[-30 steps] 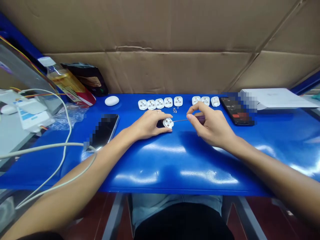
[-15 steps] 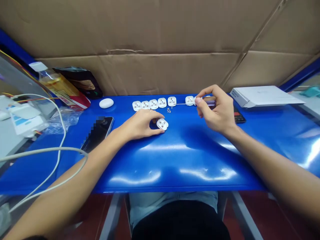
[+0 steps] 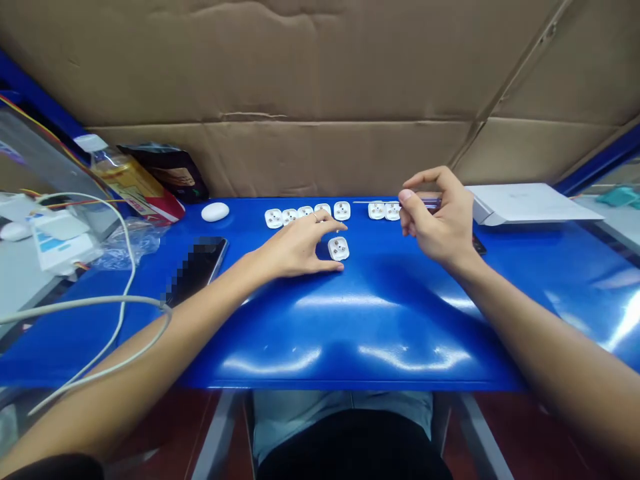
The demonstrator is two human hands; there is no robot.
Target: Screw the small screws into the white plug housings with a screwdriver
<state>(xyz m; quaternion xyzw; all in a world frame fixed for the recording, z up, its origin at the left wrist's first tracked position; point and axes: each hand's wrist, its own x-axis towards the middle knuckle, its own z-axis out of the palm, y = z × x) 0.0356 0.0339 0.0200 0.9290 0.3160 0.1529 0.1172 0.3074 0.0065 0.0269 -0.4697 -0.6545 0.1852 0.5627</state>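
Observation:
A small white square plastic part (image 3: 339, 249), with round metal bits set in it, rests on the blue table. My left hand (image 3: 305, 247) is spread around it, thumb in front and fingers behind, with gaps visible between them and the part. In my right hand (image 3: 435, 210) is a screwdriver (image 3: 373, 203), gripped by its purplish handle, its thin shaft pointing left above the table. Similar white parts (image 3: 274, 218) stand in a row at the back, some partly behind my left fingers. Another pair (image 3: 377, 211) lies near my right fingertips.
A phone (image 3: 197, 270) and a white oval object (image 3: 215, 212) lie at left, near a drink bottle (image 3: 130, 180) and clear plastic wrap (image 3: 127, 243). A pale cable (image 3: 131, 267) loops over my left forearm. At right is a white box (image 3: 535, 202); cardboard (image 3: 340, 157) lines the back.
My left hand has moved right with the white part and its fingers have opened off it. The screwdriver has shifted slightly right with my right hand. The view has tilted a little.

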